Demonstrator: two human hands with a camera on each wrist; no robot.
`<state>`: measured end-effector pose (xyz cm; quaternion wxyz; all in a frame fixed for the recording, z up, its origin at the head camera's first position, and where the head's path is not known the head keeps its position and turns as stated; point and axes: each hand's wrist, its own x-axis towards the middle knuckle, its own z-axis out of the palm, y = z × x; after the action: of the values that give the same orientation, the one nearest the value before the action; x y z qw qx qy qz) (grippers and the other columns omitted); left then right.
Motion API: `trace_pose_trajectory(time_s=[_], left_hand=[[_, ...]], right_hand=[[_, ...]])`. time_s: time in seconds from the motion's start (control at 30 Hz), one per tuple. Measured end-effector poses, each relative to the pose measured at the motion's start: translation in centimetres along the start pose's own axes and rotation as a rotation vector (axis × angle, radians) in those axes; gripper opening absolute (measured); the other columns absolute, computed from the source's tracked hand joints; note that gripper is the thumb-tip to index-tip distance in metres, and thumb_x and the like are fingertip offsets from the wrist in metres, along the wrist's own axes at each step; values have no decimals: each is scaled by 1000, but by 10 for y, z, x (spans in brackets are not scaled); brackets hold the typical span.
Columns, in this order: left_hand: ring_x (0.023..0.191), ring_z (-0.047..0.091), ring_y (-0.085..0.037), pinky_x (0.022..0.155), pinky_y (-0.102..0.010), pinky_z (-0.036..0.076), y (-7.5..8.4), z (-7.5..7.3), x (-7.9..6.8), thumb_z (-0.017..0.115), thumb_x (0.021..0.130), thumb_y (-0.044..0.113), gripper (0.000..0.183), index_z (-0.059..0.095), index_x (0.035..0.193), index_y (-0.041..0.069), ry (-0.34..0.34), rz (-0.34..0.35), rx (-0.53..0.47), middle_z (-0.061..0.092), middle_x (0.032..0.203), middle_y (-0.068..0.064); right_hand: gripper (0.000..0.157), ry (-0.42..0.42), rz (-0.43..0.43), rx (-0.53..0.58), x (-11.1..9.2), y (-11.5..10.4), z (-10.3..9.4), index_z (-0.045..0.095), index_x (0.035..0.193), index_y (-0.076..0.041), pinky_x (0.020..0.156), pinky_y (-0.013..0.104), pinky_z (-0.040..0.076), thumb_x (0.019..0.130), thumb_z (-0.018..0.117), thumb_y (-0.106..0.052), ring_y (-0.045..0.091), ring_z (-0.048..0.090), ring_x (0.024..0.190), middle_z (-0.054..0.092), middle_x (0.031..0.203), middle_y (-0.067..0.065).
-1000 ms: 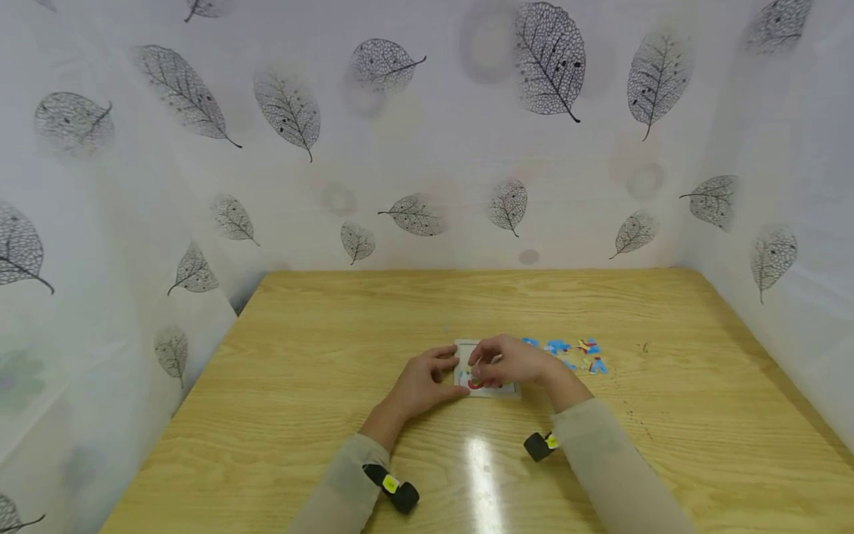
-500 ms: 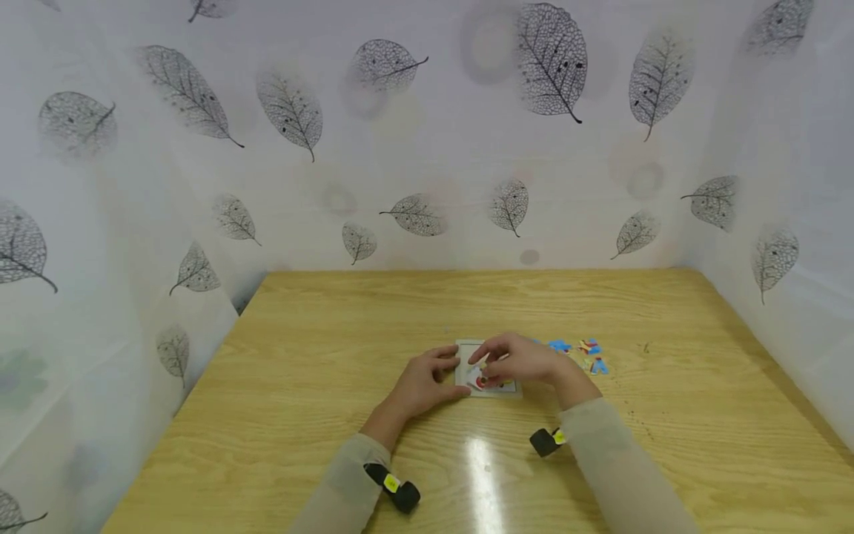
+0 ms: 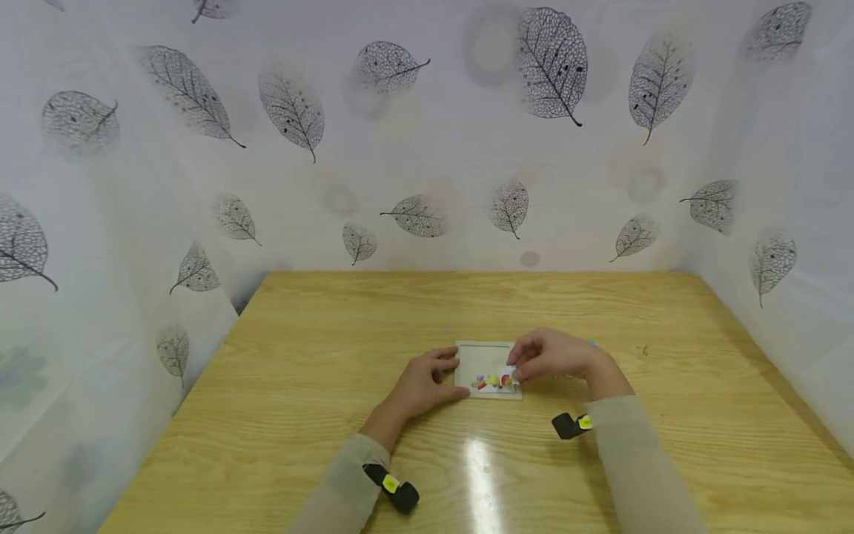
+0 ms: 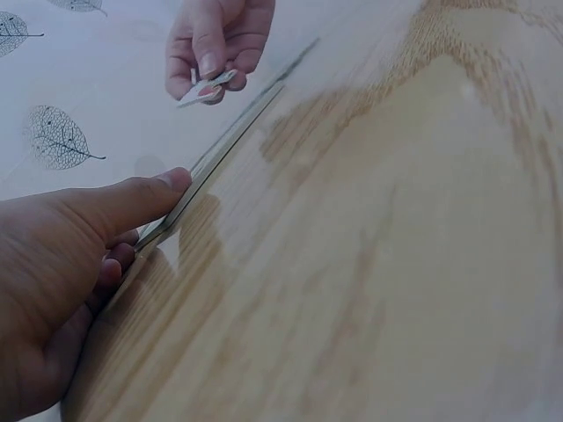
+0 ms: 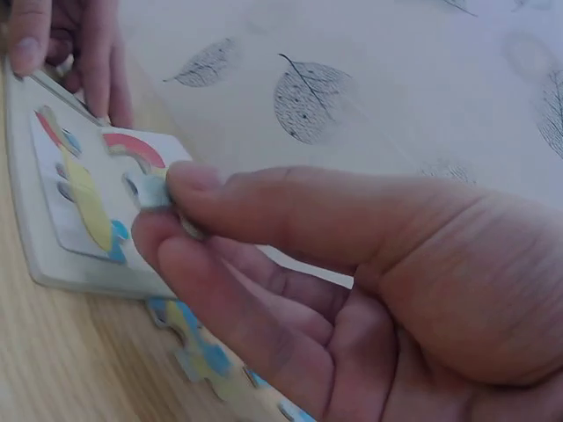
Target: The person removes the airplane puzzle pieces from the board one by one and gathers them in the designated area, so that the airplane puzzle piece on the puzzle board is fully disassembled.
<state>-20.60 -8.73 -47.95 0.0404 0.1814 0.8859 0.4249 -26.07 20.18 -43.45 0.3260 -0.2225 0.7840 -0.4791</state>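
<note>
A pale, shallow puzzle tray (image 3: pixel 477 359) lies on the table. My left hand (image 3: pixel 420 382) grips its left side, thumb on the near corner and fingers at the left edge. Along the tray's near side sits a row of joined jigsaw pieces (image 5: pixel 84 193), white with yellow, red and blue print. My right hand (image 3: pixel 559 354) pinches a white jigsaw piece (image 5: pixel 145 149) with a red arc between thumb and fingers. That piece is tilted, over the right end of the row; fingertips cover part of it.
Loose blue and yellow jigsaw pieces (image 5: pixel 198 347) lie on the wooden table (image 3: pixel 333 334) right of the tray, mostly hidden by my right hand in the head view. A leaf-printed curtain (image 3: pixel 434 163) rises behind the table and along both sides.
My right hand has moved right across the tray with the jigsaw piece, from the left end of the row to its right end. The left hand stays on the tray.
</note>
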Motion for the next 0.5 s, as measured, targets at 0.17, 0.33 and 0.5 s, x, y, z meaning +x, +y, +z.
trace_pose_trajectory(time_s=[0.17,0.33,0.5], left_hand=[[87,50,-7,79,-21,45,1,0,0,85,79,32,63,64,131,4,2,-8,6,55,148,1],[86,51,-7,79,-21,45,2,0,-1,86,79,32,63,65,131,3,5,-8,0,55,147,1],[86,51,-7,79,-21,45,3,0,-1,85,79,32,62,64,131,3,1,-11,-5,55,147,0]], right_hand=[[28,20,47,30,-11,4,-10,66,105,5,79,33,59,86,78,-11,17,69,86,71,93,7],[22,12,102,-6,-18,4,-14,66,97,7,75,31,59,84,78,-8,15,69,78,72,86,7],[17,31,164,-104,-22,-2,-12,70,89,4,69,27,57,80,80,-7,11,65,70,71,81,3]])
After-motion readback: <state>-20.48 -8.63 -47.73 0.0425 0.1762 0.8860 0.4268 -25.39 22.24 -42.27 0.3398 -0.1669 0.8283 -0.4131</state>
